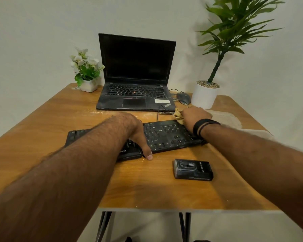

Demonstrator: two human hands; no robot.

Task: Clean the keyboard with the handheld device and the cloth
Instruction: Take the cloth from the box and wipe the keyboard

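A black keyboard (166, 135) lies across the middle of the wooden table (42, 130). My left hand (138, 131) lies over its middle part, thumb down at the front edge, holding it in place. My right hand (194, 117) grips a crumpled yellow cloth (178, 115) at the keyboard's far right corner. The black handheld device (192, 169) lies flat on the table in front of the keyboard's right half, untouched.
An open black laptop (136, 75) stands behind the keyboard, with a wired mouse (183, 97) to its right. A small flower pot (87, 84) sits back left, a white potted plant (205, 95) back right. A beige mat (226, 117) lies beyond my right hand.
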